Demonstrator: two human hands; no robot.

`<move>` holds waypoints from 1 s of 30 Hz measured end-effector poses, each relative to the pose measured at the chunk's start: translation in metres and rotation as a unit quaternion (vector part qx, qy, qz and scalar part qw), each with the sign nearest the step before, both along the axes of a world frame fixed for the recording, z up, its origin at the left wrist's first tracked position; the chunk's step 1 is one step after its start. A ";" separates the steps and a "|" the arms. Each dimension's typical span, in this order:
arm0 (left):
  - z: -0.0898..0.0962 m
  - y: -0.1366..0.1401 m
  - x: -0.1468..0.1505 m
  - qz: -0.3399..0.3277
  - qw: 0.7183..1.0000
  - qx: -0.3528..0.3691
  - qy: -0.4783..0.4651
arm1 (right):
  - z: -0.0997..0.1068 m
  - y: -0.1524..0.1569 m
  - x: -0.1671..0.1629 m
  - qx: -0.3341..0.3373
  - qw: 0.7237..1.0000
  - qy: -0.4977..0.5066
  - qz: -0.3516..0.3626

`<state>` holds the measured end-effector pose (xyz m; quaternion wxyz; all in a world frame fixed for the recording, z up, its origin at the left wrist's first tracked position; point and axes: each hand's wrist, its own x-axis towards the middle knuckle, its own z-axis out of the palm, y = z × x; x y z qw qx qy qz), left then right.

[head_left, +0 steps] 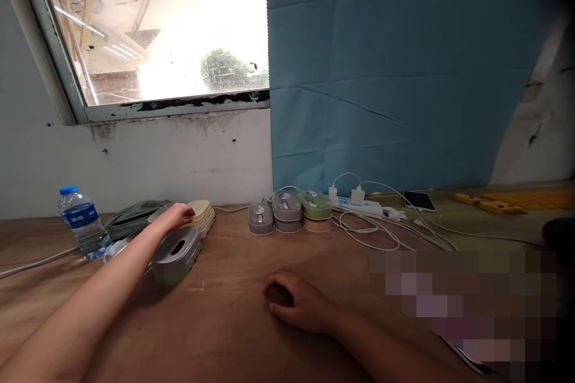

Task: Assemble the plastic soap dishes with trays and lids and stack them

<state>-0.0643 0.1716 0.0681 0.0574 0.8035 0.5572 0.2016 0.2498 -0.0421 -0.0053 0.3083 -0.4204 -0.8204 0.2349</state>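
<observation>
Wooden table [224, 341]; bottle label [81, 216] illegible; left fingers [185, 210] near yellow stack [204, 218], hold unclear; right fingers [281, 311] released.

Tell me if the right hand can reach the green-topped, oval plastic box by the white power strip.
Probably yes: the right hand looks free, and nothing stands between it and the green-topped, oval plastic box.

On my left I have a box [174, 258], upright, its grey top with a dark oval slot, its lower part green; just behind it stands an uneven stack [205, 220] of cream-yellow pieces.
</observation>
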 end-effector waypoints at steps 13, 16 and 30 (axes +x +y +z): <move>0.004 -0.028 0.079 0.000 0.997 0.083 -0.005 | 0.003 -0.001 0.000 -0.017 1.000 0.025 0.003; -0.021 -0.038 0.147 -0.003 0.996 0.077 -0.041 | 0.004 -0.002 0.000 -0.005 1.000 0.027 -0.001; -0.083 -0.068 0.185 0.132 0.957 0.037 -0.255 | -0.002 0.001 0.000 0.042 0.999 0.023 -0.011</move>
